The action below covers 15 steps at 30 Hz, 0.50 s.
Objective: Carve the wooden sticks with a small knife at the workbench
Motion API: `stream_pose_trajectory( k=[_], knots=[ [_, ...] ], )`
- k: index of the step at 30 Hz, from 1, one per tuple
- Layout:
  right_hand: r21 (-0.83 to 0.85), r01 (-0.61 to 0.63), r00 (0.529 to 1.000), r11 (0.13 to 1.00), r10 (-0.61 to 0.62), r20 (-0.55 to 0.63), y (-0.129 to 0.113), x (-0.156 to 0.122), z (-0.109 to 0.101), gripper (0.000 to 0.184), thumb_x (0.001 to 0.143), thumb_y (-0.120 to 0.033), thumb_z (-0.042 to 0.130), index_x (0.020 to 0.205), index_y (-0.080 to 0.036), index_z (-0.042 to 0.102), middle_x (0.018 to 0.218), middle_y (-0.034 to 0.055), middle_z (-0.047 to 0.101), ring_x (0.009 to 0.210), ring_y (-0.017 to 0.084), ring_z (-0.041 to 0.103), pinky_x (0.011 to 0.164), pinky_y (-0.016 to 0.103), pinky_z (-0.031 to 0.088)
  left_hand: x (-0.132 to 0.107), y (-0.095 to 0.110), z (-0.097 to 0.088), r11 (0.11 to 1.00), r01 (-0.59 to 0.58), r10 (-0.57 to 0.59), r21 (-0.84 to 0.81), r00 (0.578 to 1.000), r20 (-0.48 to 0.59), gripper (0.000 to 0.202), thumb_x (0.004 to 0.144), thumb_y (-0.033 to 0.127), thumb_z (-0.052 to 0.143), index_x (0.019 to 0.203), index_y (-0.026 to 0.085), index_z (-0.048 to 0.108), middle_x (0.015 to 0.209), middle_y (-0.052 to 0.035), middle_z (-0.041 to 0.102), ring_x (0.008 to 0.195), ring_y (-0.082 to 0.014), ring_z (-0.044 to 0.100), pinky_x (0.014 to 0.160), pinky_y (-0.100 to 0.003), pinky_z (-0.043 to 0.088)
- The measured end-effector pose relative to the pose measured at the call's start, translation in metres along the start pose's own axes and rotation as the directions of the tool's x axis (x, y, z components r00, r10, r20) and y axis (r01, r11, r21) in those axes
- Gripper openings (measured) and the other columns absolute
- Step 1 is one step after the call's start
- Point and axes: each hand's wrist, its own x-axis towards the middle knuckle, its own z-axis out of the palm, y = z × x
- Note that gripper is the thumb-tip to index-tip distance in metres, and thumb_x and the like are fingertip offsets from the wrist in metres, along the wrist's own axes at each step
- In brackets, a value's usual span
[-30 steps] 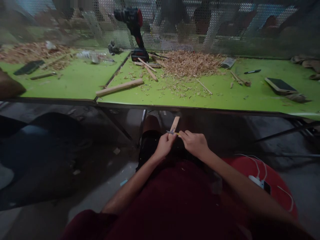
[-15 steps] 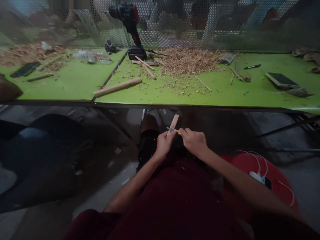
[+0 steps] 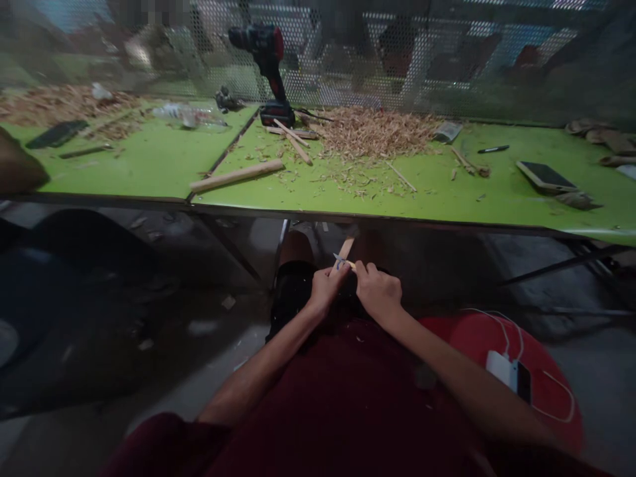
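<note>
Above my lap, my left hand (image 3: 325, 288) is closed round the lower part of a flat wooden strip (image 3: 348, 246), which tilts up and away from me. My right hand (image 3: 376, 286) grips a small knife (image 3: 341, 258) by its light handle. The knife's thin blade lies across the strip, just above my left thumb. Dark blue marks show on the wood by the blade. Most of the handle is hidden in my right fingers.
Ahead is a green table (image 3: 298, 192) bearing a cordless drill (image 3: 271, 73), a wooden rod (image 3: 237, 175), a shavings heap (image 3: 377, 132) and a phone (image 3: 546, 176). A red stool (image 3: 541, 358) with a charger (image 3: 501, 371) stands at my right. Another person's arm (image 3: 20, 165) rests at far left.
The view has shifted slightly, so the table sits a little lower. My right hand has moved slightly left and down, and the knife stays against the strip.
</note>
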Motion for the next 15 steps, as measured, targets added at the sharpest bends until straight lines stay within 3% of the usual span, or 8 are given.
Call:
stream_pose_trajectory(
  k=[6, 10, 13, 15],
  knots=[
    [-0.002, 0.022, 1.000, 1.000, -0.022, -0.021, -0.002, 0.008, 0.003, 0.047, 0.106, -0.024, 0.022, 0.120, -0.016, 0.066, 0.091, 0.0114, 0.068, 0.068, 0.017, 0.066, 0.051, 0.029, 0.024, 0.005, 0.002, 0.003, 0.990, 0.110, -0.110, -0.086, 0.994, 0.008, 0.055, 0.067, 0.062, 0.077, 0.056, 0.018, 0.047, 0.043, 0.0086, 0.032, 0.039, -0.0034, 0.023, 0.041, -0.024, 0.010],
    [0.082, 0.015, 0.999, 0.997, -0.011, -0.041, 0.006, 0.019, 0.004, 0.048, 0.106, -0.032, 0.023, 0.125, -0.019, 0.066, 0.095, 0.0119, 0.070, 0.069, 0.018, 0.065, 0.053, 0.027, 0.031, 0.003, 0.008, 0.000, 0.978, 0.144, -0.131, -0.151, 0.987, 0.097, 0.057, 0.069, 0.065, 0.075, 0.059, 0.021, 0.039, 0.045, 0.0104, 0.030, 0.038, -0.0024, 0.022, 0.040, -0.023, 0.010],
    [0.325, 0.007, 1.000, 0.946, -0.002, -0.016, 0.022, 0.025, 0.014, 0.046, 0.105, -0.038, 0.031, 0.123, -0.021, 0.069, 0.103, 0.0120, 0.073, 0.077, 0.020, 0.067, 0.062, 0.027, 0.041, -0.003, 0.015, -0.010, 0.968, 0.172, -0.129, -0.185, 0.966, 0.225, 0.055, 0.066, 0.061, 0.079, 0.067, 0.019, 0.043, 0.049, 0.0111, 0.032, 0.040, -0.0018, 0.023, 0.040, -0.020, 0.012],
    [0.582, 0.013, 0.999, 0.813, -0.035, 0.026, 0.035, 0.025, 0.025, 0.045, 0.103, -0.041, 0.036, 0.118, -0.019, 0.072, 0.102, 0.0122, 0.074, 0.082, 0.020, 0.068, 0.068, 0.028, 0.047, -0.009, 0.019, -0.021, 0.955, 0.220, -0.148, -0.197, 0.934, 0.324, 0.051, 0.067, 0.058, 0.081, 0.076, 0.019, 0.049, 0.052, 0.0109, 0.034, 0.041, -0.0024, 0.025, 0.040, -0.018, 0.014]
  ],
)
